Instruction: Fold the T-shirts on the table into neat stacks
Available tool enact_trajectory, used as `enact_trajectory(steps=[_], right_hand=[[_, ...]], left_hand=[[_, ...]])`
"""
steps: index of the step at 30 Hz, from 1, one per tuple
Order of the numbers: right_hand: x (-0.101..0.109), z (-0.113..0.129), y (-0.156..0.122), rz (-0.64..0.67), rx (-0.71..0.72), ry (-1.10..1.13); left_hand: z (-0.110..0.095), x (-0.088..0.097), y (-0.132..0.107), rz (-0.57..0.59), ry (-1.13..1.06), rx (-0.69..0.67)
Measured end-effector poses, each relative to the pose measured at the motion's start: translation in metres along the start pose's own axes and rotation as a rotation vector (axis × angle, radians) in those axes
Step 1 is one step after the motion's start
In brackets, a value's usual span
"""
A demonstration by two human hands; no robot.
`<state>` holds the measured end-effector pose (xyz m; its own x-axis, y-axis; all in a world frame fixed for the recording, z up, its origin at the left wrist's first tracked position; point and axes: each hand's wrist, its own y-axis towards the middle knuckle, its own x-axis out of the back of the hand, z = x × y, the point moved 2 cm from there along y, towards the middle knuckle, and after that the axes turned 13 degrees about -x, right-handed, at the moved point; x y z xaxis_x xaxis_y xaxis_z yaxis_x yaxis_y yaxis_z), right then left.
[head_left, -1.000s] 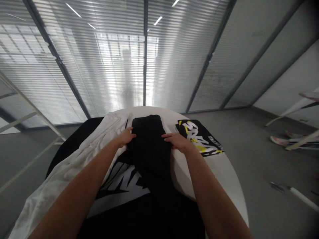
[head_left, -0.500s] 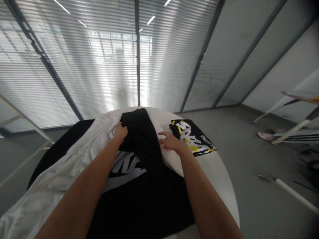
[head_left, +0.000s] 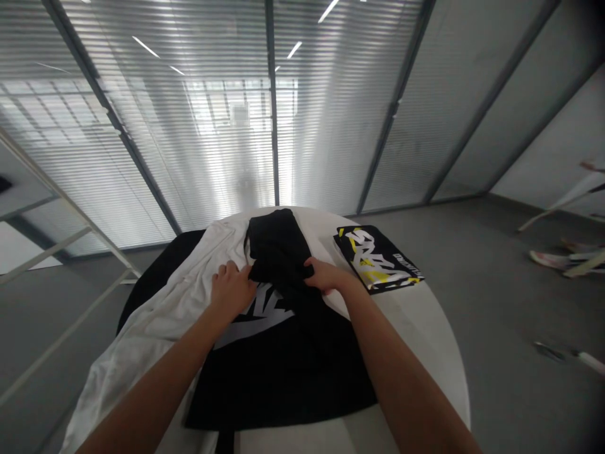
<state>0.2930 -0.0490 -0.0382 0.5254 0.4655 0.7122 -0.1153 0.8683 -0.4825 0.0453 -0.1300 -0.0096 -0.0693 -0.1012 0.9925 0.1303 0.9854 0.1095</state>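
A black T-shirt [head_left: 278, 372] carries a white Nike logo; the folded packet [head_left: 378, 260] is black, white and yellow.

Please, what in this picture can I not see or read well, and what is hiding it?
The white logo on the black garment: partly hidden by gathered black cloth and the left hand.
The folded printed item: its lettering is broken by the folds, so unreadable.
The striped object: cut off by the right edge.
The dark shape: blurred behind the blinds.
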Motion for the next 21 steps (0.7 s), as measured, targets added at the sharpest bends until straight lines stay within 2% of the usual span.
enact_trajectory(steps=[2,4,6,9,12,16,21], right_hand=[[-0.003,-0.001,-0.011,-0.039,0.017,-0.055],[-0.006,-0.002,-0.026,-0.076,0.018,-0.117],[-0.01,-0.004,-0.042,-0.115,0.015,-0.172],[-0.014,-0.007,-0.064,-0.151,0.051,-0.225],[-0.02,-0.014,-0.078,-0.128,0.093,-0.243],[-0.028,-0.025,-0.081,-0.171,0.154,-0.206],[-0.035,-0.027,-0.077,-0.248,0.222,-0.202]], left_hand=[[0.001,-0.002,-0.018,0.062,0.028,0.055],[0.002,-0.006,-0.032,0.129,0.012,0.043],[0.002,-0.008,-0.04,0.147,-0.001,0.015],[-0.001,-0.009,-0.045,0.158,-0.036,-0.002],[-0.003,-0.01,-0.041,0.186,-0.133,-0.026],[-0.003,-0.016,-0.034,0.15,-0.296,-0.132],[0.001,-0.026,-0.032,0.051,-0.593,-0.098]])
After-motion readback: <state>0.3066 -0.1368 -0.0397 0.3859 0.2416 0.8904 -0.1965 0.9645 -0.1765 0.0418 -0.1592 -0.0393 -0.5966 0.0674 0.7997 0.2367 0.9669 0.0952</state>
